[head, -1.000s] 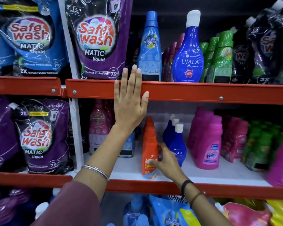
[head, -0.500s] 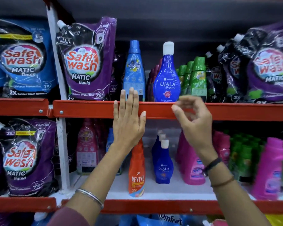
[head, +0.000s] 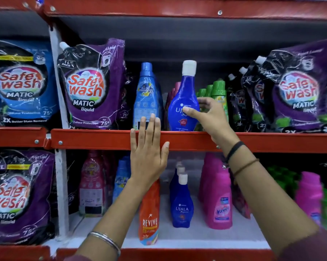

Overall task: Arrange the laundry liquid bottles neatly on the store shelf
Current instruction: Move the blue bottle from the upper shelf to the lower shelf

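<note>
Reaching up to the middle shelf, I curl my right hand (head: pixel 208 117) around the tall blue Ujala bottle (head: pixel 184 102), thumb on its label and fingers behind its right side; it stands upright at the near edge, between the light blue fabric-conditioner bottle (head: pixel 146 97) on its left and the row of green-capped bottles (head: pixel 218 91) on its right. My left hand (head: pixel 148 147) lies flat and released against the red shelf rail (head: pixel 102 139), gripping nothing, just steadying me.

The shelf below looks largely in order to me: the orange Revive bottle (head: pixel 149 217), the small Ujala bottles (head: pixel 181 202) in a line running back, and the pink Vanish bottles (head: pixel 217 196) all stand upright with labels facing out. What I judge remains is this upper row, squaring the tall Ujala bottle with its neighbours, then checking the bottles behind, which I can't see well.
</note>
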The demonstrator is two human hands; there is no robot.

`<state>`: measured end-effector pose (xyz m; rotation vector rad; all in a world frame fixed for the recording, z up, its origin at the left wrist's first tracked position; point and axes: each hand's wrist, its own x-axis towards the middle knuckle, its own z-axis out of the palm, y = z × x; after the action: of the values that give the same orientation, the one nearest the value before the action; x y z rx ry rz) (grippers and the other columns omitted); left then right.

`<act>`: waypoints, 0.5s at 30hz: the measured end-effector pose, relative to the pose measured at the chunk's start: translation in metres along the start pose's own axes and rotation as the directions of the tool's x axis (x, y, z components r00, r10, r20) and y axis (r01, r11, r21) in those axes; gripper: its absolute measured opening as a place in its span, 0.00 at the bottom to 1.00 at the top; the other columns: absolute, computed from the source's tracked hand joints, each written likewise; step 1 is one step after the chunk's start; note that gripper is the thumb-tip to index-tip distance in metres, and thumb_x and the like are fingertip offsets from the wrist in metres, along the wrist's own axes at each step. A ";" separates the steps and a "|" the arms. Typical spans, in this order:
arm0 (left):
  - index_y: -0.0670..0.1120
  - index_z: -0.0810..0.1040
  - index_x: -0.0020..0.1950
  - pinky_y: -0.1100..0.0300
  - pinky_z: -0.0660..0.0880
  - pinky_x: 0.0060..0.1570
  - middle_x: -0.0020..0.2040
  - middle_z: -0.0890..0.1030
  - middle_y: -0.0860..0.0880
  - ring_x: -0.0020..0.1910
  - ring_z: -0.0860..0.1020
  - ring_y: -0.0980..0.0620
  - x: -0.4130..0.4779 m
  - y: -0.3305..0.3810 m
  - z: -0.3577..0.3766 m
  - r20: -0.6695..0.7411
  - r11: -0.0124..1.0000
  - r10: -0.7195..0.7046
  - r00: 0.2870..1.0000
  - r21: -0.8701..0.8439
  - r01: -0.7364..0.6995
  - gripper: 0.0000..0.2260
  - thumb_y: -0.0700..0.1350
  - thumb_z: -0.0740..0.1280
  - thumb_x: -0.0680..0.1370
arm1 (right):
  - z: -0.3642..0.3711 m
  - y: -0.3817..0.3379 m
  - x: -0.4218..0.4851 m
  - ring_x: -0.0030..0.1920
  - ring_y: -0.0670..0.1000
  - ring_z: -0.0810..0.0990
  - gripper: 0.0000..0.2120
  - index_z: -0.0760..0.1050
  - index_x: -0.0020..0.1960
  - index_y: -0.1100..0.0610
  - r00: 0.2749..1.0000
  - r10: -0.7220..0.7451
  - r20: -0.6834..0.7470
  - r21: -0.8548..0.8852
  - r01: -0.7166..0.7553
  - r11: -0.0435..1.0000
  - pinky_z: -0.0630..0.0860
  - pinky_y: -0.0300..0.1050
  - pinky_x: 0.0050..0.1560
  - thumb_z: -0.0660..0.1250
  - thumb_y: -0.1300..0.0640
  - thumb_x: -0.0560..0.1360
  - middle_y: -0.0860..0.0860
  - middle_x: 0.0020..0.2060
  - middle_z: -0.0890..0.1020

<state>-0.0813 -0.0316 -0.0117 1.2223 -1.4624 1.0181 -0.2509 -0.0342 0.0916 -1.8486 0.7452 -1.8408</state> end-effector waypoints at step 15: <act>0.43 0.53 0.78 0.48 0.39 0.75 0.78 0.55 0.45 0.78 0.49 0.47 -0.001 0.000 0.002 -0.014 1.000 0.013 1.000 0.026 -0.012 0.28 0.53 0.51 0.81 | -0.047 -0.009 -0.075 0.41 0.43 0.82 0.19 0.75 0.55 0.61 1.000 -0.006 0.007 0.196 0.004 0.981 0.80 0.39 0.42 0.75 0.61 0.66 0.50 0.46 0.83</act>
<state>-0.0816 -0.0338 -0.0131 1.2231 -1.4516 1.0550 -0.2951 0.0240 0.0415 -1.7315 0.5352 -1.8381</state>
